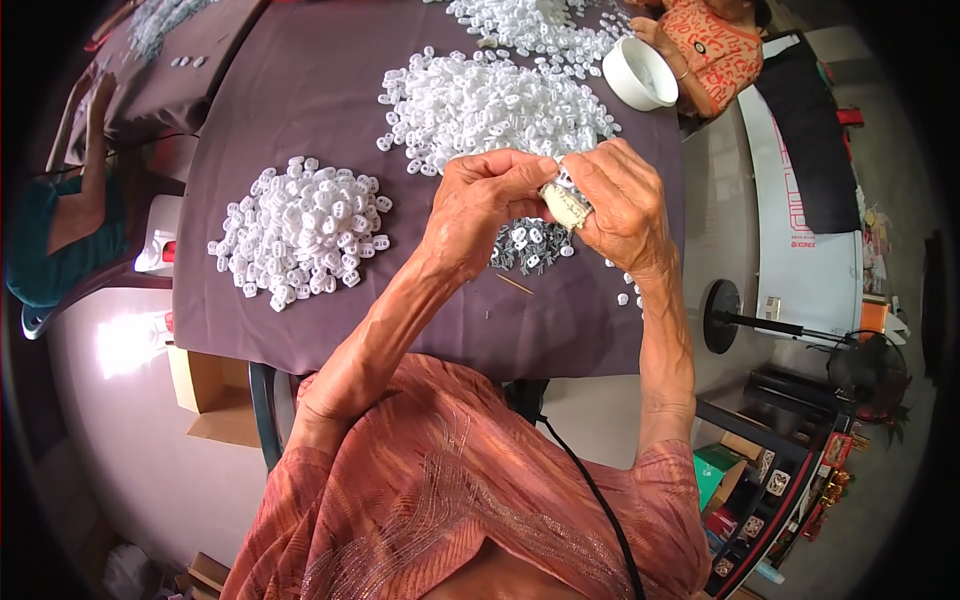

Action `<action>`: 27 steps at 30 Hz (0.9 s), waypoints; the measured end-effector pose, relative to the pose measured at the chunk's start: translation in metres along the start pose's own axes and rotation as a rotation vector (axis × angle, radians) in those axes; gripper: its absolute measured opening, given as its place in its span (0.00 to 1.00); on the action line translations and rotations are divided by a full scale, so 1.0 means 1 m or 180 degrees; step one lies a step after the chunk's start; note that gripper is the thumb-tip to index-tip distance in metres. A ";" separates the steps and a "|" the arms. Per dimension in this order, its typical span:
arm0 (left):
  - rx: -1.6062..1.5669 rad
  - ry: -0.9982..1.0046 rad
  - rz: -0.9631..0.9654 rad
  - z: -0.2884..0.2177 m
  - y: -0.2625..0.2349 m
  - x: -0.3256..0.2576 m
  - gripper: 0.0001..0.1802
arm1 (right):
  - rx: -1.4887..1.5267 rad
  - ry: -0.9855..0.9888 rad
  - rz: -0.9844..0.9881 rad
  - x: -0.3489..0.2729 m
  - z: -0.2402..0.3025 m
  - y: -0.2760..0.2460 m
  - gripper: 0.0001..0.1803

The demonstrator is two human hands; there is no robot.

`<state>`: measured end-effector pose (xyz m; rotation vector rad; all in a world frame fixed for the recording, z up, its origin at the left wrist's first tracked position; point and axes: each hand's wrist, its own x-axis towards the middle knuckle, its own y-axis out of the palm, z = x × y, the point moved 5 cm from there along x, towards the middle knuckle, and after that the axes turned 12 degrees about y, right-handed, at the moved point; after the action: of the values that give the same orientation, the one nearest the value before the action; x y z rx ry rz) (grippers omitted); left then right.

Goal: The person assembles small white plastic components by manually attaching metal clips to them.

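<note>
My left hand (478,200) and my right hand (622,205) meet above the table, fingers pinched together. Between the fingertips shows part of a small white plastic piece (565,179) with dark marks, mostly hidden by the fingers. A pale yellow, crumpled wrap, perhaps cloth (567,207), sits at the fingers of my right hand; how it is held is unclear. Just below lies a small heap of dark grey bits (515,258) with a few white pieces on it. A large pile of white pieces (490,105) lies beyond my hands, and a smaller pile (300,225) is to the left.
A thin brown stick (515,284) lies on the dark tablecloth (420,325). At the far right, a person in orange (715,50) sits by a white bowl (640,75). Another person in teal (65,235) is at the left. A fan (865,370) stands at the right.
</note>
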<state>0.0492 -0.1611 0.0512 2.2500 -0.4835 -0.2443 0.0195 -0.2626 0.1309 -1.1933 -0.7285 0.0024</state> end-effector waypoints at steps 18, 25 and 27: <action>-0.0076 -0.0091 0.0042 0.001 -0.005 0.000 0.10 | 0.0248 0.0305 -0.0081 0.003 0.002 -0.006 0.22; 0.2002 0.0850 -0.0411 -0.069 -0.075 -0.007 0.15 | 0.0937 0.2133 0.0283 -0.041 -0.043 0.021 0.12; 0.2909 0.0846 -0.0729 -0.087 -0.107 -0.022 0.15 | 0.0789 0.2139 0.0644 -0.066 -0.053 0.054 0.10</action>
<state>0.0860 -0.0281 0.0285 3.1725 -0.1975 0.2169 0.0154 -0.3106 0.0425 -0.9398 -0.0139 -0.1307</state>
